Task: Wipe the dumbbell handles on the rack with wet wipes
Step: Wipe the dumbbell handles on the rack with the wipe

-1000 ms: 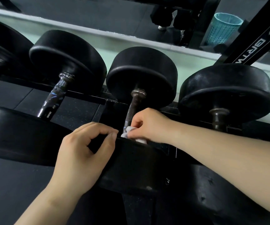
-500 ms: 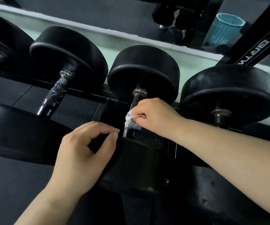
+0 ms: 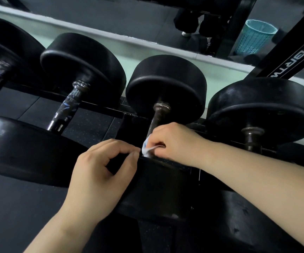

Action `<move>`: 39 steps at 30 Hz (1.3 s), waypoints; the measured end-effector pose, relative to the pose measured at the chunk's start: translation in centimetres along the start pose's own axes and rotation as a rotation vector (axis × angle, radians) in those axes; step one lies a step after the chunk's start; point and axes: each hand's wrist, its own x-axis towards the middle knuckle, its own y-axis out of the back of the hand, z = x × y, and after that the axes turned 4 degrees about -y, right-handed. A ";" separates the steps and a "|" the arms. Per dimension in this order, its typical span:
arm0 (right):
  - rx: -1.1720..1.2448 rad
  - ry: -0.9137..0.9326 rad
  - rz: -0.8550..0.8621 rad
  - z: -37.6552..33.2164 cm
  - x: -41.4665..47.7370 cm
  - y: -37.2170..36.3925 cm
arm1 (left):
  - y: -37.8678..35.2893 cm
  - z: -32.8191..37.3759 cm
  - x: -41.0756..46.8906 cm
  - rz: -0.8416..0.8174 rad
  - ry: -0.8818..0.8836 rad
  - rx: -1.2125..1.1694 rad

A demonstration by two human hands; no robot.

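While the right hand [image 3: 173, 141] pinches a white wet wipe [image 3: 147, 150] round the dark metal handle [image 3: 156, 119], the left hand [image 3: 100, 172] grips the black rubber head [image 3: 162, 181] beside that pinch. Probably bracing.

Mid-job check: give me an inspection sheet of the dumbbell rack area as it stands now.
Surface: black rack rail carrying a row of dumbbells; dark floor beneath.
Job's things: wet wipe against the low end of the third handle from the left.
Clutter: nothing seen.
Grippers: right hand pinches the wet wipe; left hand grips the near dumbbell head.
Cables: nothing seen.
Surroundings: mirror behind the rack; teal bin upper right.
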 end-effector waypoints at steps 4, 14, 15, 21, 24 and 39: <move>0.037 -0.104 0.147 1.0 0.5 0.7 | 0.0 0.0 0.0 0.008 0.008 -0.015; 0.313 -0.161 0.162 -0.8 -1.5 4.9 | -0.1 -0.2 0.0 0.032 0.112 -0.116; 0.331 -0.149 0.128 -1.4 -1.9 4.9 | 0.0 -0.1 0.1 0.001 0.125 -0.128; 0.494 -0.142 0.226 -3.7 -2.9 3.0 | 0.4 0.3 1.6 -0.132 0.182 -0.185; 0.574 -0.167 0.218 -4.2 -3.1 2.2 | 0.4 0.1 2.0 -0.111 0.155 -0.162; 0.628 -0.549 0.655 -3.7 -5.0 -3.2 | -1.7 -4.4 10.2 -0.335 0.250 0.221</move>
